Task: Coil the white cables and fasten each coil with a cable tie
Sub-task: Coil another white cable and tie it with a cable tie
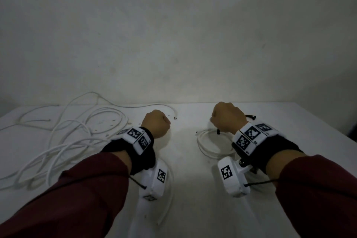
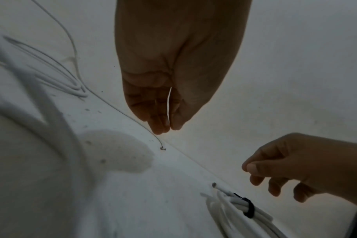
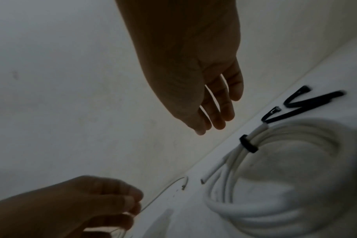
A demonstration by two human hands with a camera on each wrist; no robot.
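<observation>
At 3 o'clock on the tabletop (image 1: pixel 185 160), the tied coil (image 3: pixel 247 214) lies by the right hand (image 1: pixel 229 120), its grip loose and empty. The left hand (image 1: pixel 156 123) has fingertips together; holding something? Cannot tell. At 9 o'clock the loose white cables (image 1: pixel 58 149) sprawl near the edge; a fast pull could knot them. The middle has room.

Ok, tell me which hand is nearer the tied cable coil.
Right. The right hand hovers over the tied coil's far edge; the left hand is off to its left, beside the loose cables.
</observation>
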